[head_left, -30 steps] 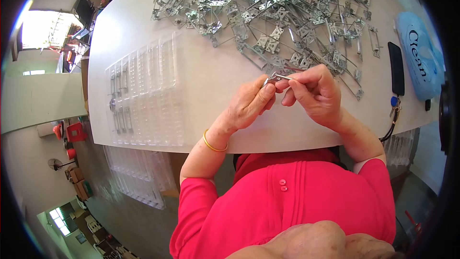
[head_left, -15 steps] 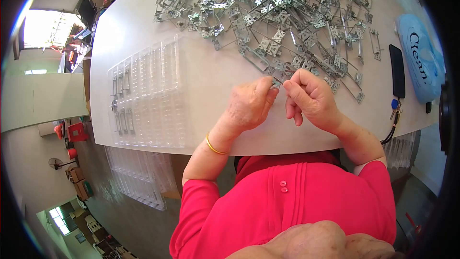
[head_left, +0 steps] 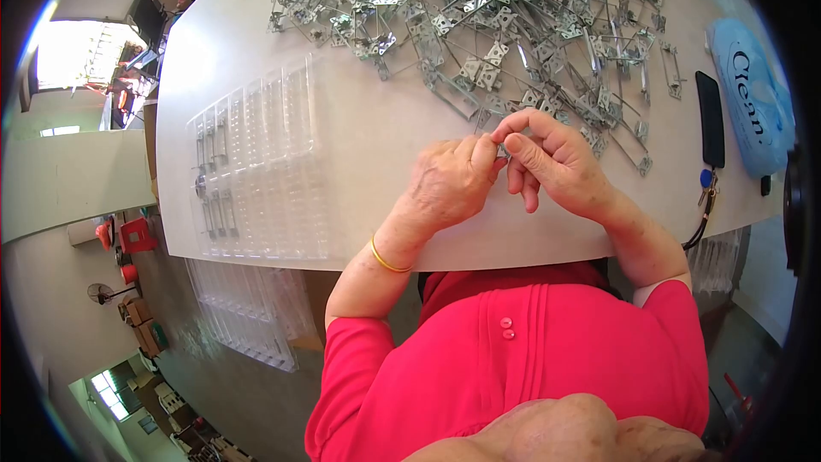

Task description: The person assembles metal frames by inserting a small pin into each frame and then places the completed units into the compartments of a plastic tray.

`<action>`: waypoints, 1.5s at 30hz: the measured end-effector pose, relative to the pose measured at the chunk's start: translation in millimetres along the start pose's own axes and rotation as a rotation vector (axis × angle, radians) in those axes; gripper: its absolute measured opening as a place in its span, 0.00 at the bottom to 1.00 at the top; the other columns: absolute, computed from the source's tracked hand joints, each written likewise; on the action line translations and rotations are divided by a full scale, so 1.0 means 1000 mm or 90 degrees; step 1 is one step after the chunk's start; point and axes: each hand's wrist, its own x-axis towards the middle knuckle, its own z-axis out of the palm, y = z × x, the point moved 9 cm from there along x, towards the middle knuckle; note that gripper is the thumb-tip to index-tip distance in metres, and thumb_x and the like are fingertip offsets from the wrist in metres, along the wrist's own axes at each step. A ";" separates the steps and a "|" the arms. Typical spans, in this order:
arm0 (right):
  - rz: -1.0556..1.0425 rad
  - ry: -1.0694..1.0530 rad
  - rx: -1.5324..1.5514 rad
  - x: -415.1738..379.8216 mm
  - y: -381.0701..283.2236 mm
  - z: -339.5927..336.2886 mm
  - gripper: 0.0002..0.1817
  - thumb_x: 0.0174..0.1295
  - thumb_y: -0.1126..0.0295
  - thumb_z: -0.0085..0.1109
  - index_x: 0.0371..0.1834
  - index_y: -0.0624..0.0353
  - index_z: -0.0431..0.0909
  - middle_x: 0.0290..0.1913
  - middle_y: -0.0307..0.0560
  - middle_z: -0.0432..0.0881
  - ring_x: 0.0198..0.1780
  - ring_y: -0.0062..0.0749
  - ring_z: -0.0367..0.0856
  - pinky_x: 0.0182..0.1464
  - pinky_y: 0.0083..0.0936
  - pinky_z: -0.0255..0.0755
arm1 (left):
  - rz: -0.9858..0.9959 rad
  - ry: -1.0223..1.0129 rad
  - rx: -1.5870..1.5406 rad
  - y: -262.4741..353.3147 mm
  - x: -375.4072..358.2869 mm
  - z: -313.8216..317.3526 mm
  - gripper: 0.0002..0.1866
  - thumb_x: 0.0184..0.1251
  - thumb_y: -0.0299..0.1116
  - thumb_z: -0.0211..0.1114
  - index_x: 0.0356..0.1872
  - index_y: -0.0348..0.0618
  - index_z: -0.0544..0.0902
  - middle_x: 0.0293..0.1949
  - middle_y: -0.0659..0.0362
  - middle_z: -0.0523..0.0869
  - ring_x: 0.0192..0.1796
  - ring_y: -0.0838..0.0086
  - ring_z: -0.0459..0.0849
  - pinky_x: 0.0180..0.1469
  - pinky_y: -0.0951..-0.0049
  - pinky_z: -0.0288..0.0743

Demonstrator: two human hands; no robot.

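My left hand (head_left: 453, 180), with a gold bangle at its wrist, is closed in a pinch on a small metal bracket (head_left: 503, 152). Only a sliver of that bracket shows between the fingers. My right hand (head_left: 556, 162) meets it from the other side, thumb and forefinger bent around the same piece and the other fingers curled below. Just beyond both hands lies a big heap of metal wire-and-plate brackets (head_left: 487, 68). To the left, a clear plastic tray (head_left: 282, 180) holds several such brackets in its left-hand slots.
A blue pack marked "Clean" (head_left: 753, 103) and a black phone-like slab (head_left: 709, 120) lie at the table's right, with keys on a strap (head_left: 705, 201) below. More clear trays (head_left: 248, 312) are stacked under the table's front-left edge. The white table (head_left: 368, 128) ends close to my body.
My right hand has shifted slightly up and left, and its forefinger now reaches over to my left fingertips. The bracket is more hidden than before.
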 end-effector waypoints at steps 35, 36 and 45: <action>-0.485 0.170 -0.435 -0.022 -0.046 -0.002 0.09 0.68 0.81 0.61 0.46 0.61 0.73 0.35 0.47 0.88 0.36 0.32 0.92 0.35 0.25 0.83 | -0.297 -0.082 -0.718 -0.026 -0.005 0.012 0.21 0.86 0.46 0.47 0.51 0.37 0.79 0.25 0.65 0.77 0.25 0.85 0.71 0.28 0.80 0.64; -0.488 0.169 -0.434 -0.022 -0.047 0.001 0.09 0.68 0.81 0.61 0.46 0.61 0.73 0.35 0.47 0.88 0.36 0.32 0.92 0.35 0.25 0.83 | -0.271 -0.065 -0.636 -0.024 -0.005 0.009 0.21 0.86 0.45 0.47 0.50 0.37 0.79 0.25 0.63 0.77 0.24 0.81 0.72 0.28 0.78 0.65; -0.291 0.119 -0.416 -0.015 -0.035 0.004 0.06 0.67 0.79 0.61 0.42 0.60 0.74 0.24 0.46 0.82 0.23 0.33 0.83 0.26 0.28 0.73 | -0.098 -0.011 -0.354 -0.014 0.001 -0.012 0.20 0.85 0.45 0.48 0.51 0.36 0.77 0.25 0.51 0.83 0.27 0.55 0.84 0.33 0.62 0.76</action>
